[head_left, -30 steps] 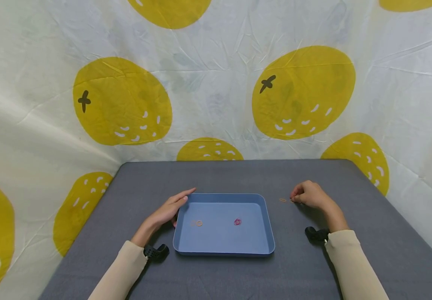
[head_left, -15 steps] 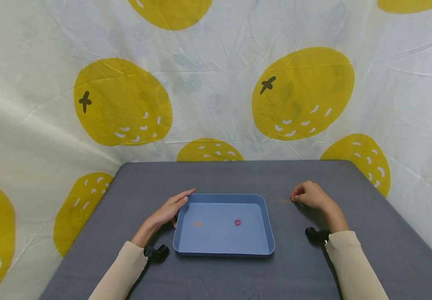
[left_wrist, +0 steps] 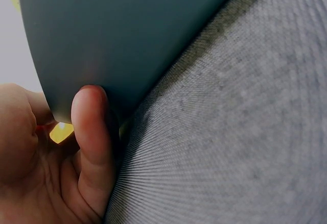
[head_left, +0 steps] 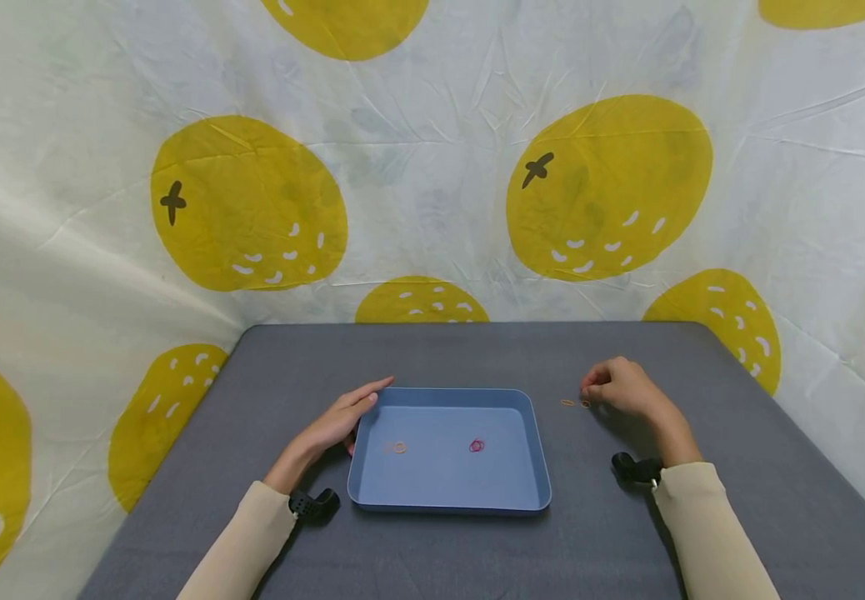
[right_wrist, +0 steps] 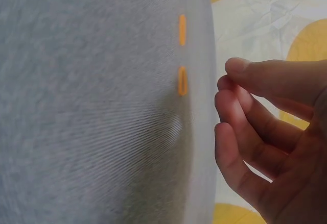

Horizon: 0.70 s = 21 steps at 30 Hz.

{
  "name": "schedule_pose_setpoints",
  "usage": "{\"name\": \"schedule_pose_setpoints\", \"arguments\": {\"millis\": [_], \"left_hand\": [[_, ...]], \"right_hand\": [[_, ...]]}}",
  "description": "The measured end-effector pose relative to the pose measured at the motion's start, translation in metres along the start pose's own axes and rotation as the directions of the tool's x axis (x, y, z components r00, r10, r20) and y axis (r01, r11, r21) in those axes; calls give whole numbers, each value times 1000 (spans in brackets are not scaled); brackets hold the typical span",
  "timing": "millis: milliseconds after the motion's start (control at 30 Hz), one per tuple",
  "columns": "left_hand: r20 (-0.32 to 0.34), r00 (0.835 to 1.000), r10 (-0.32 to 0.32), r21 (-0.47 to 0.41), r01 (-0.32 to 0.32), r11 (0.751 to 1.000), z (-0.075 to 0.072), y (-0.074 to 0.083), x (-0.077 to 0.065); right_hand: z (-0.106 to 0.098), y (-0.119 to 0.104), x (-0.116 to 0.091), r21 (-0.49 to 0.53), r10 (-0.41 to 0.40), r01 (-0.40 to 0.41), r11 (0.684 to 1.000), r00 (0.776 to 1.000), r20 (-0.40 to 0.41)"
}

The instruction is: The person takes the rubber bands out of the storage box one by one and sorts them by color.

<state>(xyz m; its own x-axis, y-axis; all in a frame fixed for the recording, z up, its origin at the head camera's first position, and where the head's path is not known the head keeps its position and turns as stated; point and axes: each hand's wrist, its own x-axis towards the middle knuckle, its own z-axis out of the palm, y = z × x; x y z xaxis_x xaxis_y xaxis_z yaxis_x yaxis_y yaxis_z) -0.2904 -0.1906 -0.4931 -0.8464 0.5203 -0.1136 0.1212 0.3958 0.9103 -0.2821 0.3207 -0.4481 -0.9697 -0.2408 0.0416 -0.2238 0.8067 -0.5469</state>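
A shallow blue tray point(head_left: 447, 492) lies on the grey table, with an orange rubber band point(head_left: 400, 447) on its left part and pink rubber bands point(head_left: 477, 446) right of centre. My left hand point(head_left: 337, 423) holds the tray's far left corner. In the left wrist view its thumb point(left_wrist: 91, 122) presses the outer wall, while the other fingers are partly hidden behind the tray. Right of the tray, two orange rubber bands point(head_left: 567, 402) point(right_wrist: 182, 81) lie on the table. Close over the nearer one, my right hand point(head_left: 622, 388) has bent fingers, thumb beside the index fingertip, holding nothing.
The grey cloth-covered table point(head_left: 432, 558) extends around the tray on all sides. A white curtain point(head_left: 425, 192) with yellow fruit prints hangs behind and beside it. Black wrist cameras point(head_left: 315, 506) sit at both cuffs.
My right hand has lifted slightly off the orange rubber band at its fingertips, which now lies in fuller view beside the other one. The left hand and tray stay put.
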Motion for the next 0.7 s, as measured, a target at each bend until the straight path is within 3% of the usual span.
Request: {"name": "schedule_pose_setpoints", "arguments": {"millis": [700], "left_hand": [[4,1000,-7,-21,7,1000,0,5,1]], "right_hand": [[-16,-39,8,-27,-60,60,998,998,5]]}}
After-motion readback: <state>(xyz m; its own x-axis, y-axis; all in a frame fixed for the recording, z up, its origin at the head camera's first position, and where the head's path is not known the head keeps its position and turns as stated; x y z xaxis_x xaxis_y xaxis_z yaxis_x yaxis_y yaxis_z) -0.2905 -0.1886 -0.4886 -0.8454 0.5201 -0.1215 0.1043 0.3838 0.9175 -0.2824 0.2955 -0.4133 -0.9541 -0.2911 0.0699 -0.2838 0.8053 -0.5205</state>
